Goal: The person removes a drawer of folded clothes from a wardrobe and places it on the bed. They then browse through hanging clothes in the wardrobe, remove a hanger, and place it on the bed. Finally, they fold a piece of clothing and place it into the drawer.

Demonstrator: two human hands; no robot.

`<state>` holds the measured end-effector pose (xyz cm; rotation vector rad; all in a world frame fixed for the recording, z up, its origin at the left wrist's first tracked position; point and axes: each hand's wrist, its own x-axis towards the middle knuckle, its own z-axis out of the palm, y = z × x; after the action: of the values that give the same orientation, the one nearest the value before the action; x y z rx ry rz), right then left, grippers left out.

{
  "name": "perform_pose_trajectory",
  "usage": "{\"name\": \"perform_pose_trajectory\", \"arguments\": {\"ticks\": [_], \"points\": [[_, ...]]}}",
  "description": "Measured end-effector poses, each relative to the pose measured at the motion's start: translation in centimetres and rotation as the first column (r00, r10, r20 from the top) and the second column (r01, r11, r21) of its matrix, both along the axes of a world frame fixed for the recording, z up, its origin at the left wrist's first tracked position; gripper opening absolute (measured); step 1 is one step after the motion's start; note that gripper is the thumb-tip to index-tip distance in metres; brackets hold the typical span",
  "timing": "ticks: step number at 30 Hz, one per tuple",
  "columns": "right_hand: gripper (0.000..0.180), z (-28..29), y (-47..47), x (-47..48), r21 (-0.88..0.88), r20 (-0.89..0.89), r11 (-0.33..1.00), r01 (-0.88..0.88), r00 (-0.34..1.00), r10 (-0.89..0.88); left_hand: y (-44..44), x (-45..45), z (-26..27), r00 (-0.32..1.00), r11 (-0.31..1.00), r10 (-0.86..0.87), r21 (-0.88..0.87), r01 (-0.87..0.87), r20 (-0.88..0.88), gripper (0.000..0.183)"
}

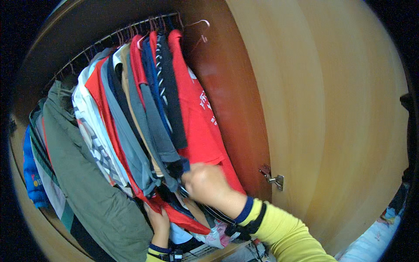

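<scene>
In front of me a row of clothes hangs in an open wooden wardrobe. My left hand [158, 217] is low among them, its thumb against the lower part of a red garment [186, 217] and its other fingers partly hidden by cloth. My right hand [206, 181], blurred, is curled at the hem of a dark garment [178, 167]. Beside it hangs a red T-shirt [199, 131] with white printed writing. A grey garment [160, 131] and a grey-blue one [127, 140] hang to the left of that hand.
Hangers hook over a metal rail [108, 37], and a loose-looking pink hanger [204, 26] sits at its right end. An olive jacket [91, 173] fills the left side. The wardrobe door [311, 114] stands open at right, with a metal hinge [276, 181]. Folded cloth [214, 235] lies below.
</scene>
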<state>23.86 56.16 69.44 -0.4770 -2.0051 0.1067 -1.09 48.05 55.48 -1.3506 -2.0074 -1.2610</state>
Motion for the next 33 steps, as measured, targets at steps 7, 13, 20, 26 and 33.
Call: {"name": "perform_pose_trajectory", "arguments": {"ticks": [7,13,20,26,33], "points": [[0.017,19.4,4.7,5.5,0.59,-0.588,0.788,0.178,0.764,0.268,-1.9,-1.1,-4.8,0.977,0.982,-0.178,0.045,0.184,-0.113,0.054],[0.018,32.4,7.8,0.9,0.385,-0.285,0.754,0.532,0.846,-0.451,-11.5,0.1,-7.4,0.887,0.848,-0.453,-0.261,0.461,0.095,0.049],[0.029,35.0,12.5,-3.2,0.122,0.002,0.909,0.4,0.915,-0.403,-21.0,-0.9,-12.9,0.994,0.947,-0.099,-0.304,0.105,0.036,0.039],[0.026,34.4,15.1,-5.7,-0.312,-0.566,0.844,-0.436,0.799,0.203,-24.3,-1.5,-13.6,0.997,0.927,-0.029,-0.371,0.055,0.076,0.034],[0.028,35.4,13.9,-2.2,0.307,-0.472,0.672,0.674,0.721,-0.507,-25.7,-1.5,-14.0,0.999,0.902,0.017,-0.433,0.003,0.041,0.03]]}}
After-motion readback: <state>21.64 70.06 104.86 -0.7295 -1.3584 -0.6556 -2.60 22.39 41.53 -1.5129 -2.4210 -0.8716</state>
